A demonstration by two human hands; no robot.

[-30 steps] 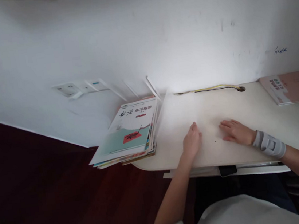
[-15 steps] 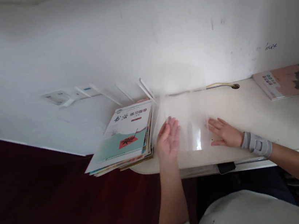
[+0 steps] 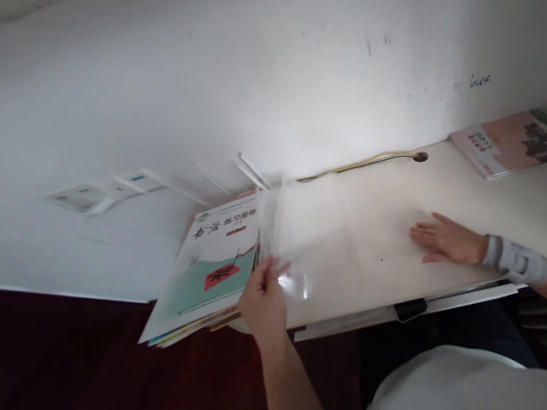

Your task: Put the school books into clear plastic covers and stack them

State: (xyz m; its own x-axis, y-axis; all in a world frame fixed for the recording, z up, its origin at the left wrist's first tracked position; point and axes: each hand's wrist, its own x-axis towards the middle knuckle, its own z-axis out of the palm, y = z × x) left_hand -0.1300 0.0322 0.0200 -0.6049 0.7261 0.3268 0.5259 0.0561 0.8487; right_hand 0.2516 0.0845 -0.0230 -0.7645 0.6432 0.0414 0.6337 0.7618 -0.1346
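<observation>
Between its thumb and fingers my left hand (image 3: 265, 297) pinches the edge of a clear plastic sheet (image 3: 291, 283), perhaps a book cover. The see-through film stands up beside a stack of books (image 3: 220, 259) and reaches over the desk; its far outline is hard to make out. The top book has a white and green cover with a red patch. Farther right, my right hand (image 3: 447, 239) is apart from the film, palm down over the white desk (image 3: 393, 270) with fingers stretched out. A grey band (image 3: 517, 259) wraps that wrist.
A pink-covered book (image 3: 522, 142) lies at the far right against the wall. A yellow cable (image 3: 368, 159) runs along the back edge into a round hole (image 3: 420, 157). Behind the stack are a router's white antennas (image 3: 251, 167) and a wall socket (image 3: 78, 198). A black object (image 3: 411, 310) shows under the front edge.
My left hand has moved left and closed on the clear film, bringing it against the books. My right hand has drawn away to the right, off the film.
</observation>
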